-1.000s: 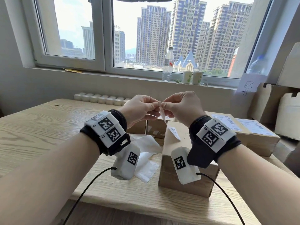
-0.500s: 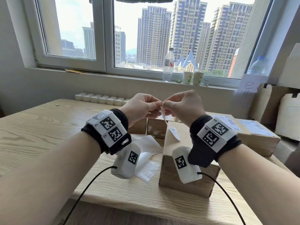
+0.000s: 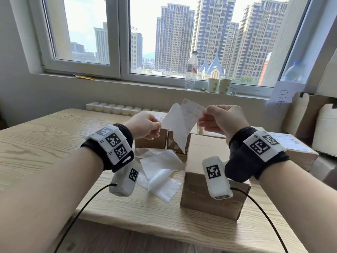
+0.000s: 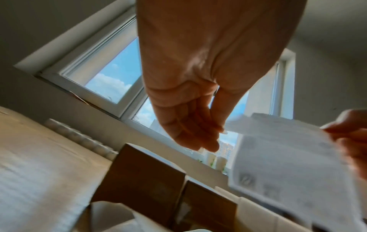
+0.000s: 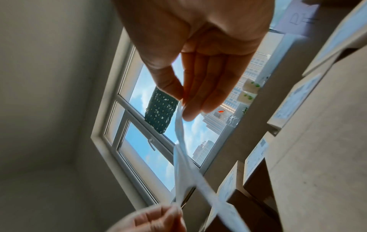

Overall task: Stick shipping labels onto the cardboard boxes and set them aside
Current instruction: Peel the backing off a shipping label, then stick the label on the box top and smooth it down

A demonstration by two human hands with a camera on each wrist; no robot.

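- Head view: left hand (image 3: 144, 125) pinching the plain white backing sheet (image 3: 175, 128); right hand (image 3: 221, 118) pinching the printed shipping label (image 3: 193, 111). Both sheets raised above the desk (image 3: 36, 143), splayed apart at the top, joined lower down.
- Same view only: tall plain cardboard box (image 3: 204, 161) upright just below the hands, kraft brown, matte, top bare. Loose glossy backing sheets (image 3: 160, 172) crumpled beside it on the pale, wood-grained desk.
- Labelled boxes (image 3: 291, 148) lying flat to the right; two small boxes (image 3: 151, 139) behind the hands.
- Left wrist view: fingers (image 4: 194, 133) loosely curled, thumb tip pressed to the sheet edge; faint print seen through the thin label (image 4: 278, 157); motion-blurred.
- Right wrist view: thumb and forefinger clamped on a narrow edge-on strip of label (image 5: 178, 125); sheets crossing in an X lower down.
- Windowsill, head view: clear plastic bottle (image 3: 191, 70), two paper cups (image 3: 218, 85).
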